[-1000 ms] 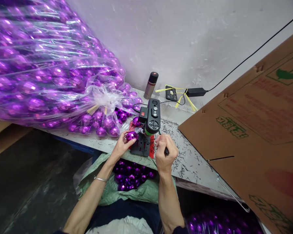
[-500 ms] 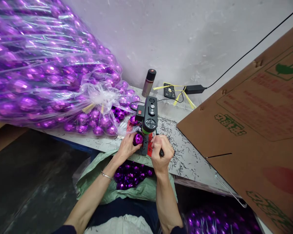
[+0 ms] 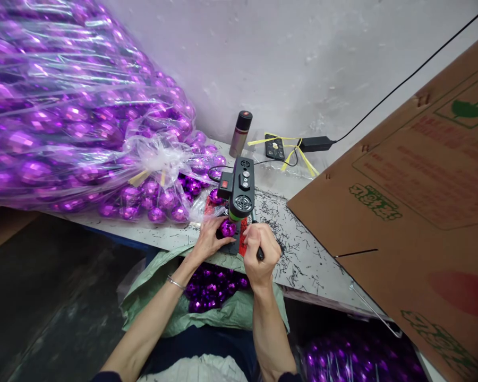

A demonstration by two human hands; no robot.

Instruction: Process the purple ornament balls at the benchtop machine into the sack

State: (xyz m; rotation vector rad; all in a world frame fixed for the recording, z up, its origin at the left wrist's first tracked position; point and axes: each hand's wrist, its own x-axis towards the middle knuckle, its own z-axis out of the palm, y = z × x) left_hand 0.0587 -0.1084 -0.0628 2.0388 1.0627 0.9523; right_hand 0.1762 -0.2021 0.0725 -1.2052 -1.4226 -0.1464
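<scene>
A shiny faceted purple ball [image 3: 228, 228] sits between the thumb and fingers of my left hand [image 3: 209, 241], right under the head of a small black bench press [image 3: 242, 185]. My right hand [image 3: 262, 252] is wrapped around the press's black-gripped lever [image 3: 260, 254], just right of its base. A green band shows at the bottom of the press head, and the contact between head and ball is partly hidden. Another purple ball [image 3: 215, 196] lies behind the press's left side. Below my hands, an open green sack [image 3: 151, 297] holds many purple balls.
A big clear plastic bag [image 3: 159, 156] of purple balls fills the left. Behind the press are a flask [image 3: 241, 133], a black power adapter [image 3: 316, 144] and yellow ties. Black scraps litter the white tabletop [image 3: 314, 265]. A cardboard box [image 3: 406, 212] leans in from the right.
The ball in my left hand has shifted slightly right, further under the press head. My right hand stays on the lever, a little lower relative to the press. The view has shifted slightly.
</scene>
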